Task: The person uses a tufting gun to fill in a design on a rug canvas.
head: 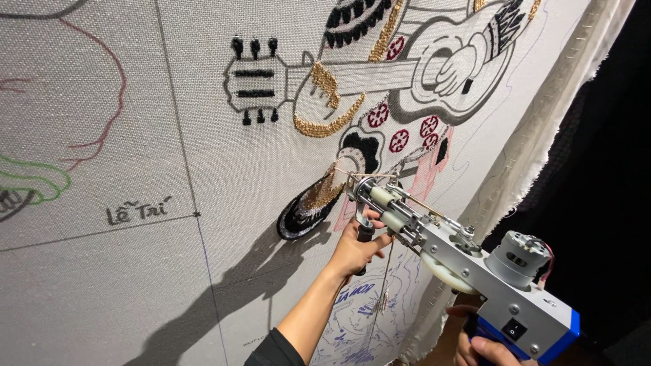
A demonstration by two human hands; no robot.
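Both hands, left hand [356,247] and right hand [485,349], press tufting gun [461,261] against cloth [135,271].

The right hand [485,346] is cut off by the bottom edge beneath the tufting gun [461,264]

Left hand [358,247] raised, forearm running up from bottom centre at a diagonal, bare from the wrist down to a dark sleeve [274,351] at the elbow. Fingers curled tight in a closed grip round a dark handle [365,234], thumb side up, wrist slightly bent back. Right hand [485,349] low at the bottom edge, mostly cut off by the frame (only knuckles and a couple of fingers show), wrapped in a closed grip round a blue handle [515,346]. Right arm out of view. Hands well apart, left higher and further forward than right.
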